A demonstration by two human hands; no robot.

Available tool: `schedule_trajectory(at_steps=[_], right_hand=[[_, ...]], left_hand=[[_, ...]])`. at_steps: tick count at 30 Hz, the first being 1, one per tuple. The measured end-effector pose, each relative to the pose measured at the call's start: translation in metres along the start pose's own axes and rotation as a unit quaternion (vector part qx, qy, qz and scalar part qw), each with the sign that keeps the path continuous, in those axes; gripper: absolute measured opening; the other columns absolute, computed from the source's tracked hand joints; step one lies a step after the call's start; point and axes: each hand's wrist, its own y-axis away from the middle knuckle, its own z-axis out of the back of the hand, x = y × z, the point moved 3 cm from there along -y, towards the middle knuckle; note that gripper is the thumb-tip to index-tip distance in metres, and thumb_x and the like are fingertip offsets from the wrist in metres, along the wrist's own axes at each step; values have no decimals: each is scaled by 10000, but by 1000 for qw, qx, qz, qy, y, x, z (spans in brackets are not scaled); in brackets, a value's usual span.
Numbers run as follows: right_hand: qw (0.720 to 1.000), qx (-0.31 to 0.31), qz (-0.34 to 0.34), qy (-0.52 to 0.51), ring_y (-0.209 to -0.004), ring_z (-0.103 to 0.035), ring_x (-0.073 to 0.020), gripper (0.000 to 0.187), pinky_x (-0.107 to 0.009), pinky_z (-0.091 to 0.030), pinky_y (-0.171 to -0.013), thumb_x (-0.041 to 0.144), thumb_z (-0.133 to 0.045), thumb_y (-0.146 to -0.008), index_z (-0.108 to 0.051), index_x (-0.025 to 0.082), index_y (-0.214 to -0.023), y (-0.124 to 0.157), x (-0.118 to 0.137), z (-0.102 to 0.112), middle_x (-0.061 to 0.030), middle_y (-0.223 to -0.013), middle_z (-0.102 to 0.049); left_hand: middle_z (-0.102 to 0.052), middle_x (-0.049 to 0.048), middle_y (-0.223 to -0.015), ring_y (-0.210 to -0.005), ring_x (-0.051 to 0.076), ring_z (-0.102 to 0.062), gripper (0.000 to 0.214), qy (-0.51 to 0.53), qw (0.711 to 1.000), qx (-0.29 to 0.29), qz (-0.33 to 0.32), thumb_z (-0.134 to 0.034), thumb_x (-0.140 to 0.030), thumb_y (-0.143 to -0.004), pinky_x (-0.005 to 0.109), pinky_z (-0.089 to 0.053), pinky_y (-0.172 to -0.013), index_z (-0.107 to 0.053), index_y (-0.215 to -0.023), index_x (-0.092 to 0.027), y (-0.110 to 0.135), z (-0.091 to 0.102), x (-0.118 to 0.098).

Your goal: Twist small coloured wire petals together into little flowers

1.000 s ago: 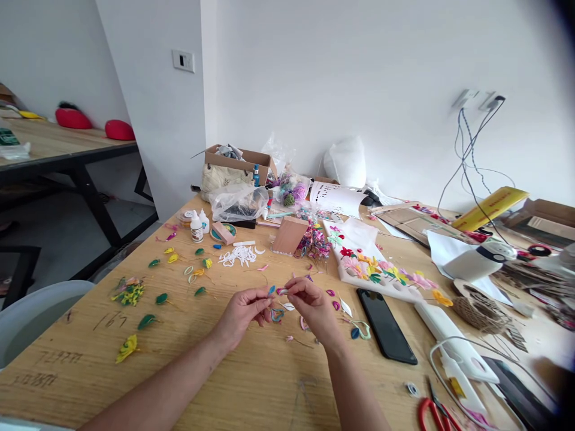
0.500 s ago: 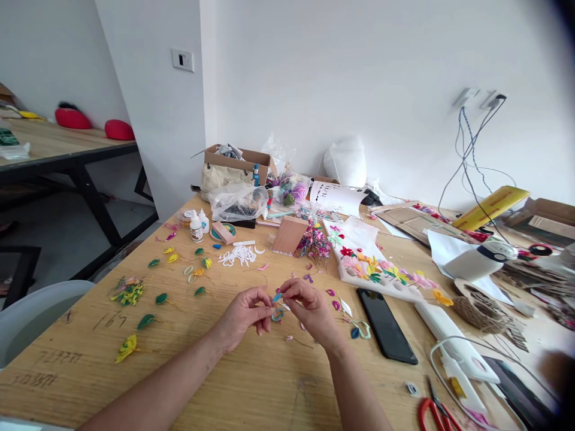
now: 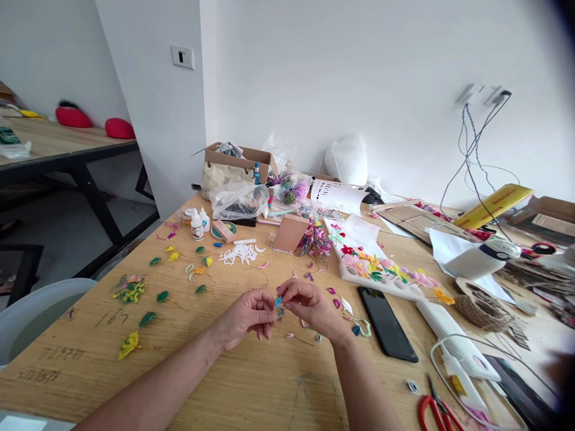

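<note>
Pinching tiny blue piece [image 3: 278, 301] above mid table [image 3: 251, 383]
Holding it up in L hand [image 3: 251, 319] and R hand [image 3: 311, 308], both closed to a tight thumb-and-finger pinch on it, prob. for fine control of sth so small; can't tell exact fingertip contact. Note green leaves [image 3: 147, 318] to L, spaced well apart, maybe to avoid tangling; phone [image 3: 387, 324] and red-handled scissors [image 3: 435, 401] off to R, likely w/in reach yet out of the way
</note>
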Motion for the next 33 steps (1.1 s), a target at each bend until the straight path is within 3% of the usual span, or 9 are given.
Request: schedule_trajectory(at_steps=[10, 14, 17, 21, 25, 33], right_hand=[[998, 47, -22, -37, -738, -546, -136, 53, -262, -447, -646, 212, -563, -764, -583, 187, -721, -5, 9, -7, -37, -826, -565], [998, -36, -43, -39, -815, -536, -148, 86, -263, -438, -691, 240, -544, -772, -562, 196, -844, 0, 6, -6, -36, -868, -553], [989, -114, -86, 47, -748, -527, -139, 122, -236, -427, -619, 275, -511, -789, -545, 194, -873, 3, 3, -6, -27, -820, -542], [978, -134, -112, 116, -649, -503, -129, 127, -223, -401, -546, 286, -530, -769, -549, 185, -844, 7, 0, -12, -12, -727, -540], [979, -123, -141, 83, -601, -488, -122, 101, -228, -377, -536, 279, -572, -728, -548, 188, -764, 9, -6, -19, 10, -662, -534], [971, -108, -185, -108, -502, -424, -89, 193, -210, -305, -474, 308, -648, -634, -506, 176, -640, 7, -7, -23, 48, -533, -485]], left_hand=[[-601, 9, -542, -395, 73, -543, 147, 4, 999, 11, 51, -672, -229, -649, 138, -345, -347, -581, -648, -114, 1, 2, 5], [-582, -3, -509, -384, 68, -529, 190, -32, 999, -20, 12, -671, -260, -649, 138, -334, -336, -570, -586, -111, -1, 2, 3], [-560, -17, -470, -383, 75, -519, 218, -80, 995, -47, -23, -678, -298, -630, 153, -356, -344, -582, -579, -109, -3, 1, 2], [-548, -29, -461, -381, 78, -509, 232, -109, 991, -73, -39, -669, -331, -624, 165, -374, -350, -593, -599, -112, -7, 3, 6], [-533, -38, -453, -379, 79, -500, 225, -140, 986, -67, -60, -649, -340, -642, 174, -384, -354, -599, -618, -122, -11, 8, 10], [-516, -39, -486, -393, 75, -503, 227, -158, 984, -39, -77, -602, -350, -691, 163, -370, -345, -592, -660, -126, -12, 10, 12]])
